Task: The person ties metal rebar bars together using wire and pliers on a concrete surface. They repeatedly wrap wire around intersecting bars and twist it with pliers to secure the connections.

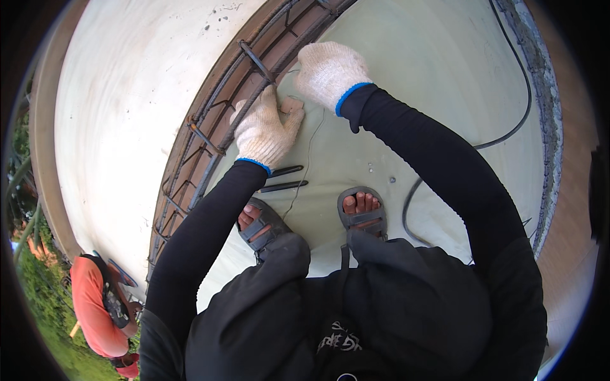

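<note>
My left hand [267, 127], in a cream knitted glove with a blue cuff, touches the lower bar of the curved rebar cage [206, 143], its fingers curled beside a small pinkish-tan block [291, 105] that it appears to grip. Higher and to the right, my gloved right hand [330, 76] is closed beside the cage; what is inside it is hidden, though a short bit of wire shows at its left. A thin wire [308, 157] runs down the pale surface between my hands toward my sandals. Two short black bars or handles [284, 186] lie below my left hand.
A white panel [114, 95] is left of the cage. A black cable [512, 130] loops across the pale floor [445, 63] to a rough edge [548, 159] at right. A person in an orange top [95, 298] bends at lower left, near greenery. My sandalled feet [362, 209] are below my hands.
</note>
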Tool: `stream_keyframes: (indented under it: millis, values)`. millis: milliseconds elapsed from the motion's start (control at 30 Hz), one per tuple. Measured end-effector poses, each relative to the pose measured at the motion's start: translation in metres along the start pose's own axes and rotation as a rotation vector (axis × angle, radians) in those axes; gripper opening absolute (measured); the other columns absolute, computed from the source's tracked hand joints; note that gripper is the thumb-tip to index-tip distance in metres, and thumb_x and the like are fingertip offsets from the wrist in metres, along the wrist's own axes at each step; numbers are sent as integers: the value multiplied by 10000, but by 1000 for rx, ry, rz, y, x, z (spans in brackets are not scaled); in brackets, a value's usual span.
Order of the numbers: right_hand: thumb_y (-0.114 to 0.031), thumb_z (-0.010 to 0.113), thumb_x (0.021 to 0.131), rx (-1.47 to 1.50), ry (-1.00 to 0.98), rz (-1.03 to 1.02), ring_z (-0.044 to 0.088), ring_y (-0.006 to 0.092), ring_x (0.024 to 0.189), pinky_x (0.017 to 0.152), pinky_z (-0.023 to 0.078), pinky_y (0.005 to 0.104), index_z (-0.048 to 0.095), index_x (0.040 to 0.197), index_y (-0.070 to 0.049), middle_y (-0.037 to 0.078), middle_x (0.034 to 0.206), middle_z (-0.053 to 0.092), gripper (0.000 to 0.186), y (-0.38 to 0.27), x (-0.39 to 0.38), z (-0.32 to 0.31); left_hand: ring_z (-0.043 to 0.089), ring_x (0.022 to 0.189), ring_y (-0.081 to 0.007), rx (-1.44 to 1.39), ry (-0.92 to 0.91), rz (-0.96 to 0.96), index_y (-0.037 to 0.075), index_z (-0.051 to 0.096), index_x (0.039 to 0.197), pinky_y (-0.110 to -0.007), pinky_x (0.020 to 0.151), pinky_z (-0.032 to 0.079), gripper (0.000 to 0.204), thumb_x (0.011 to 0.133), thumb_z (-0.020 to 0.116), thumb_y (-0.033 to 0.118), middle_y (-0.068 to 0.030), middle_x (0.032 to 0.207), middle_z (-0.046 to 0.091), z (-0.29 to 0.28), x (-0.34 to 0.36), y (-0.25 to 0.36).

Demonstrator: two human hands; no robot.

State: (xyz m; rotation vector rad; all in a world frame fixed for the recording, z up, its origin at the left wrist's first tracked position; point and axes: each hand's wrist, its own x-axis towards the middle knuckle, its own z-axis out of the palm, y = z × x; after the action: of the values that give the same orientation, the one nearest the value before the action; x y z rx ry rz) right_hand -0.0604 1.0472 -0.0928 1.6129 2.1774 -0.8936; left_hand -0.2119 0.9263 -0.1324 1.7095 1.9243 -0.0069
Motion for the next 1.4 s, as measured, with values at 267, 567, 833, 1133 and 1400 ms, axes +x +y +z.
stream_keyframes:
  millis: [267, 567, 833, 1133, 1400]
  values:
    - [-215, 789, 934, -353, 118, -204, 832, 299, 943, 749, 662, 432, 876, 1082, -131, 130, 992, 844, 191, -2, 5, 10, 677, 1308, -455, -55, -42, -13, -2, 532, 1568, -552, 1168, 481, 801, 1014, 657, 563, -260, 1444, 672, -7, -2, 9]
    - [-242, 792, 921, -173, 95, -206, 827, 321, 981, 779, 662, 469, 874, 1055, -133, 134, 1023, 845, 192, -4, 8, 40, 666, 1344, -441, 50, 63, 73, -17, 550, 1550, -561, 1238, 392, 727, 1042, 621, 499, -271, 1440, 681, 4, -1, 0]
    - [-274, 786, 929, 129, 159, -41, 806, 360, 1004, 854, 637, 511, 823, 1102, -127, 151, 992, 827, 230, -4, 7, 67, 548, 1390, -489, -39, 564, -11, 0, 596, 1514, -609, 1195, 393, 585, 1025, 661, 315, -290, 1479, 614, 42, -9, -12]
    - [-289, 905, 821, 95, 48, -38, 794, 386, 1056, 911, 633, 520, 789, 1149, -99, 183, 1081, 818, 397, -12, 13, 66, 737, 1190, -458, -237, 231, -407, 80, 793, 1281, -511, 1046, 552, 548, 1102, 508, 512, -252, 1221, 788, 27, 39, -39]
    - [-310, 842, 906, 145, 41, 4, 785, 388, 1090, 938, 627, 519, 761, 1215, -71, 199, 1097, 815, 399, -13, 11, 60, 768, 1163, -387, -502, 348, -422, 94, 816, 1225, -463, 1035, 575, 506, 1056, 630, 533, -182, 1199, 818, 31, 41, -38]
